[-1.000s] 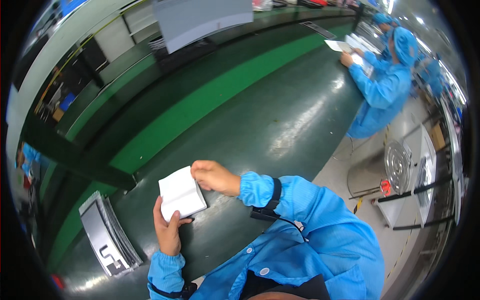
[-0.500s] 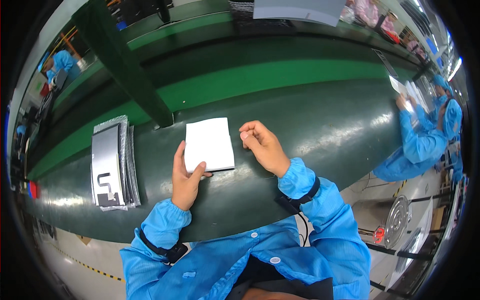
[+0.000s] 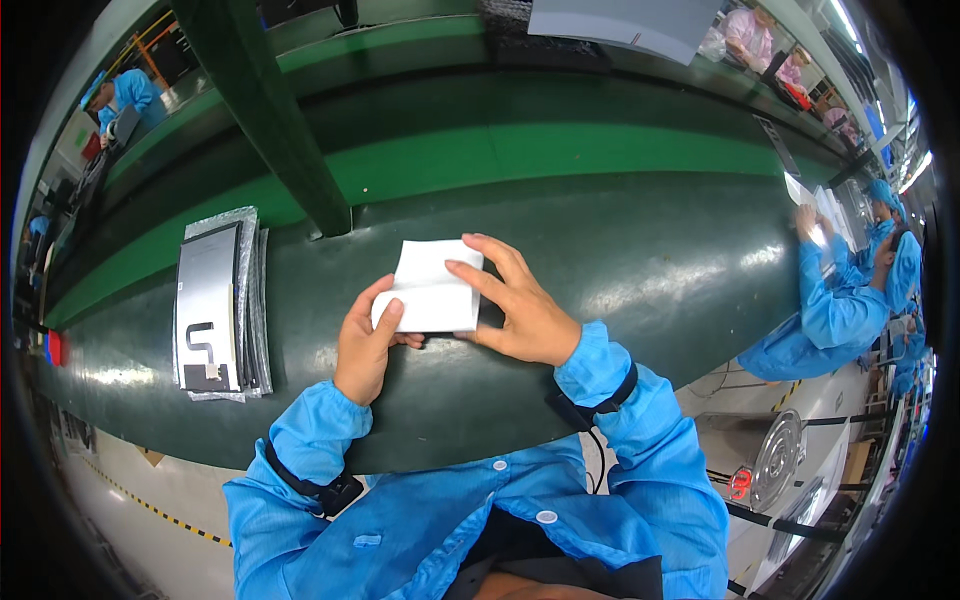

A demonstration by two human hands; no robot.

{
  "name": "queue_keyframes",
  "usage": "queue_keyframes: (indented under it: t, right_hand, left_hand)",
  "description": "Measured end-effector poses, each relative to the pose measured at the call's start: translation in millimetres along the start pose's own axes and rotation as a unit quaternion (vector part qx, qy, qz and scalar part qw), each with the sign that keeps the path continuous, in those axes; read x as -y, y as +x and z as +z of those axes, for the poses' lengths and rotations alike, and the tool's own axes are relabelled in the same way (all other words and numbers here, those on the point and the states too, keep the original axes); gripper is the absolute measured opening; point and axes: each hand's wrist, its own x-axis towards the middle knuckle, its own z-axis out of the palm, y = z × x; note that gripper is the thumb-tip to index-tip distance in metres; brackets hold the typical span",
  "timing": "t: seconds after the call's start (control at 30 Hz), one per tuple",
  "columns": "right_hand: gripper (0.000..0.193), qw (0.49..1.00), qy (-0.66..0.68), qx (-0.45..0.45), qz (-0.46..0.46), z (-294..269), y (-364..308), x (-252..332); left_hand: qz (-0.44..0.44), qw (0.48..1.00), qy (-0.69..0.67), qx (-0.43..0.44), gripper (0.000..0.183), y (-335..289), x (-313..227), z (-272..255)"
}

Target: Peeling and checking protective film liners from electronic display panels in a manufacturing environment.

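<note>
A white paper pad (image 3: 436,268), thin and nearly square, is held just over the green worktop, with a crease or raised sheet edge running across its middle. My left hand (image 3: 366,338) grips its lower left corner, thumb on top and fingers underneath. At the right edge is my right hand (image 3: 522,312), two fingers lying over the upper part and the thumb near the lower right corner. The pad's underside is hidden.
To the left lies a stack of flat silver and black panels (image 3: 208,300) in bubble wrap on the green worktop (image 3: 640,250). A green post (image 3: 265,120) rises behind it. At the far right, a co-worker in blue (image 3: 835,300) handles white sheets.
My right hand has moved left onto the pad, from beside it. The pad's top sheet now shows a fold across the middle. My left hand keeps its grip.
</note>
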Motion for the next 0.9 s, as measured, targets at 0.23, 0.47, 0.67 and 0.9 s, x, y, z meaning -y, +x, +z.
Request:
queue_keyframes:
  t: [0.23, 0.47, 0.67, 0.9]
  right_hand:
    - [0.025, 0.956, 0.245, -0.115, 0.119, -0.8, -7.8, 6.1]
    - [0.034, 0.814, 0.48, -0.01, 0.326, 14.5, -7.5, 15.5]
    - [0.027, 0.833, 0.473, -0.017, 0.285, 31.5, -7.8, 5.7]
    - [0.023, 0.832, 0.471, 0.004, 0.291, 36.0, -9.5, -10.4]
  left_hand:
    - [0.028, 0.981, -0.048, 0.188, 0.121, -0.5, 2.5, -25.6]
    - [0.021, 0.993, -0.009, 0.115, 0.079, -12.0, -15.7, -2.0]
    - [-0.022, 0.996, -0.081, 0.043, 0.035, -0.2, -1.2, -8.1]
    - [-0.033, 0.996, -0.077, 0.043, 0.031, 0.7, 6.7, -3.8]
